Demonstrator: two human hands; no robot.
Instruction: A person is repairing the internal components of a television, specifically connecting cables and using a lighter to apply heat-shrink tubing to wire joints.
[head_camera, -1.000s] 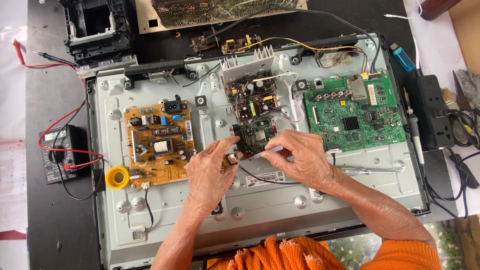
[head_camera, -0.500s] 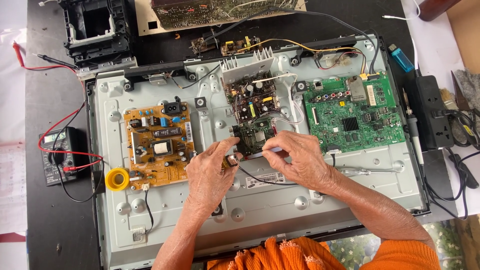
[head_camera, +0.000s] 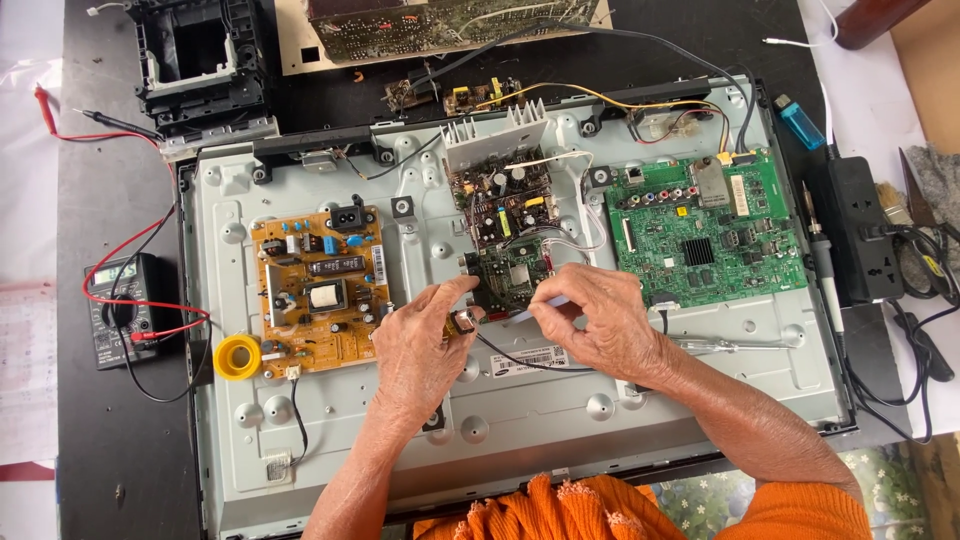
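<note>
Hands meet over the middle of the grey pressed-metal back panel of a flat screen (head_camera: 640, 440), which lies flat and fills most of the dark bench (head_camera: 80, 440). The left hand (head_camera: 425, 345) has thumb and forefinger pinched shut on a small silvery-dark component (head_camera: 464, 322) with a thin black lead (head_camera: 520, 362) trailing from it, held just at the lower edge of the small dark-green circuit board (head_camera: 515, 272) at the panel's centre. The right hand (head_camera: 600, 320) has its fingers (head_camera: 556, 296) closed on a slim pale tool (head_camera: 530, 312) whose tip I cannot make out. To my eye the risk is a slip: the tool could skid across the crowded little board and bridge or scratch its parts, or the tiny component could drop among the panel's holes. The black lead could also snag on a wrist and tug the piece loose. An orange-brown power board (head_camera: 318, 290) sits toward the panel's left side with a yellow roll of tape (head_camera: 238, 357) just beside it; a larger bright-green main board (head_camera: 710, 235) sits toward the right. Near the bench's left edge a black multimeter (head_camera: 118, 310) has red leads (head_camera: 140, 250) looping onto the panel, easy to catch. Along the right edge lie a black power strip (head_camera: 860, 240), a pen-like soldering iron (head_camera: 825, 270) and a blue lighter (head_camera: 800, 122); a black plastic frame (head_camera: 200, 60) stands at the far left corner.
</note>
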